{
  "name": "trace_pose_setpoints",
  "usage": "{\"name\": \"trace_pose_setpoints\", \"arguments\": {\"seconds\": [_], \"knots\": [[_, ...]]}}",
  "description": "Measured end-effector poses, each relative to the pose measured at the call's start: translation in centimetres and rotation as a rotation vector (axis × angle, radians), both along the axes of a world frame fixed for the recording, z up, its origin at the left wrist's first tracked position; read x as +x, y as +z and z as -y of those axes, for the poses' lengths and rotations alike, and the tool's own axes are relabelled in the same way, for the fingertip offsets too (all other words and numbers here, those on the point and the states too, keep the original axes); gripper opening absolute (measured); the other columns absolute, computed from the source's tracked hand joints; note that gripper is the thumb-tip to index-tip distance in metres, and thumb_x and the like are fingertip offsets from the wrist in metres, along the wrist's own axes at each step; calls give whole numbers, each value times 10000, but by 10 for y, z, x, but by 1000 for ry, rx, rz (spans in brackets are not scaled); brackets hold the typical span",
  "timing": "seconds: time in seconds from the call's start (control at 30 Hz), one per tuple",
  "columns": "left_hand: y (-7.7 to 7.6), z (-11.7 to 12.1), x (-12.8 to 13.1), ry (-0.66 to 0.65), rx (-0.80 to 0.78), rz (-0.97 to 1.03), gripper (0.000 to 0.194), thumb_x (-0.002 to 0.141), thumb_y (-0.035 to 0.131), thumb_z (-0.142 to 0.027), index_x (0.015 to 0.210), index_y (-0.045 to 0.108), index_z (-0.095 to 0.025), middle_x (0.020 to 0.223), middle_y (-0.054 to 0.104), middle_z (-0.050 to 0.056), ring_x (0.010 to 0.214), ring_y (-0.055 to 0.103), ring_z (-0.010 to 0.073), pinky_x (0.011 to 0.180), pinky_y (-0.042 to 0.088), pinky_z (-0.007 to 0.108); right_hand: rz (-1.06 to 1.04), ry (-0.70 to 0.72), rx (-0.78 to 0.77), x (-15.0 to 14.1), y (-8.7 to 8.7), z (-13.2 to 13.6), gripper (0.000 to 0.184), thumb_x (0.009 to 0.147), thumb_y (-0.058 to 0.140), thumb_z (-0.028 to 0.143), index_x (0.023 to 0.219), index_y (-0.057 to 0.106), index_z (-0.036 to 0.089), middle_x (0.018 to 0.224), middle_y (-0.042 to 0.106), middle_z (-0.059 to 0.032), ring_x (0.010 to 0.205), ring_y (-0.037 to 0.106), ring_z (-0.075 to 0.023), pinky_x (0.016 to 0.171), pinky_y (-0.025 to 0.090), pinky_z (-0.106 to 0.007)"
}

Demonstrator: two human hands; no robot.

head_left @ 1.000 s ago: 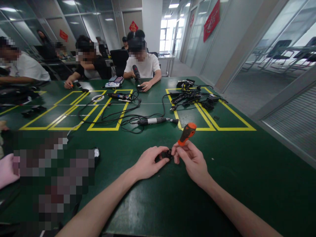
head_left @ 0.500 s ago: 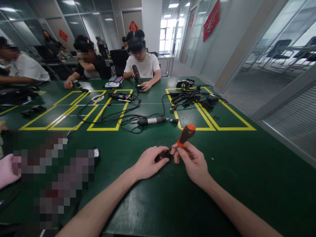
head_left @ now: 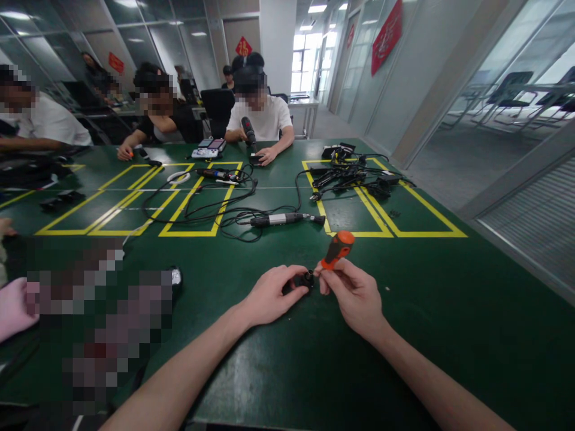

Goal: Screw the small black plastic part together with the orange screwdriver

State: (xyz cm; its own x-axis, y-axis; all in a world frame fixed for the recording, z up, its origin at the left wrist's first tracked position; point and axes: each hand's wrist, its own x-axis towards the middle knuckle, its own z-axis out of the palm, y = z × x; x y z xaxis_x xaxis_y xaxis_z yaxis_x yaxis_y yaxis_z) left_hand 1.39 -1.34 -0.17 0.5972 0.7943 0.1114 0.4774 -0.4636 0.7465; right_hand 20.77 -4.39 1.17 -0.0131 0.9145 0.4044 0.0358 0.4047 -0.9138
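My left hand is closed round a small black part that rests on the green table. My right hand pinches a screwdriver with an orange and black handle. The handle leans up and to the right, and its tip end points down at the black part. Both hands meet over the table's middle front, fingertips almost touching.
A black and silver tool with tangled cables lies beyond my hands inside yellow marked boxes. More black cables and adapters pile at the back right. Several people sit along the far and left sides; one in white holds a tool.
The screwdriver handle has tipped lower and further to the right. Both hands stay in nearly the same spot on the black part.
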Motion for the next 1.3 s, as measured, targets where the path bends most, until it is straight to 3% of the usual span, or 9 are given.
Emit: {"name": "trace_pose_setpoints", "arguments": {"seconds": [0.23,0.5,0.7,1.0,1.2,1.3], "knots": [[2,1,1,3,2,-4,302,967,609,-272,1261,633,-210,1096,731,54,920,655,191,829,513,314,-105,42,-47,-1,0,1,250,963,676,468,979,664,218,770,711,-19,556,633,-137,542,571,-286],[4,1,0,4,-3,-5,285,969,600,-275,1244,637,-214,1081,727,54,912,653,192,823,519,313,-34,10,-28,-1,1,2,287,940,701,487,862,659,214,732,722,-34,548,633,-145,540,577,-291],[3,1,0,6,6,-18,317,969,599,-275,1278,631,-214,1091,733,59,907,656,192,821,523,317,-14,25,-36,2,3,1,319,977,637,507,877,685,208,716,681,-23,543,623,-149,535,564,-297],[2,1,0,-2,-2,-6,289,973,591,-282,1252,635,-220,1100,728,56,926,653,194,841,521,322,-32,-11,-27,-1,-1,2,304,930,705,510,857,652,219,765,723,-35,568,627,-142,570,575,-291],[2,0,0,-2,-7,10,319,965,598,-275,1277,631,-213,1092,730,56,907,650,194,824,513,318,-3,8,-40,1,2,1,338,970,639,532,850,666,217,628,629,2,535,605,-156,535,539,-299],[1,0,0,-10,-4,20,295,967,596,-268,1253,639,-214,1095,726,53,915,649,191,827,514,311,-16,24,-45,1,2,2,353,971,630,546,845,656,217,670,659,-13,548,611,-154,544,543,-298]]}}
